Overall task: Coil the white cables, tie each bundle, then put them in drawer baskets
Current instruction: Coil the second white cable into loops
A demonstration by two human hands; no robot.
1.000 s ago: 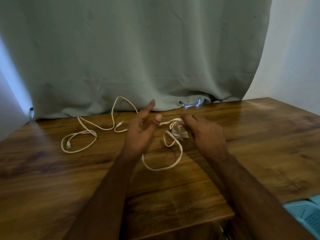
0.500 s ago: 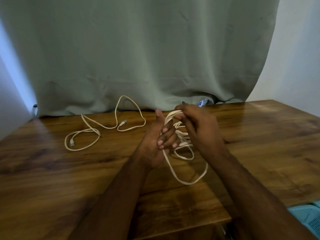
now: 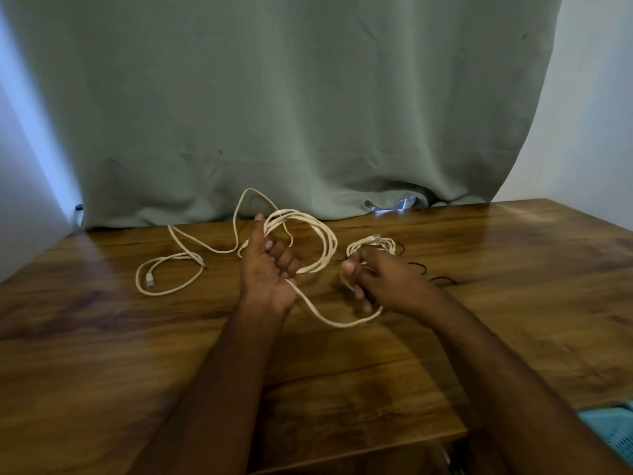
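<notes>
My left hand (image 3: 265, 269) has its grip closed around a loose coil of white cable (image 3: 308, 231), thumb sticking up, loops fanning out above and to the right of my fist. From the bottom of that fist a single strand sags down to the counter (image 3: 102, 354) and swings back up into my right hand (image 3: 383, 279), whose fingers are curled around it. That hand's a bit blurry, so how tight the pinch is, can't say.

Just behind my right hand sits a small wound bundle (image 3: 371, 243) on the wood, with thin dark ties (image 3: 431, 274) trailing off to its right. A second loose cable (image 3: 171, 272) sprawls to the left, one end arching up against the grey-green curtain (image 3: 308, 97) at the back edge.

Room-wise: loads of bare wood in front of me up to the near edge, and the whole right side is open. A pale blue basket (image 3: 613, 437) peeks out below the near right corner.
</notes>
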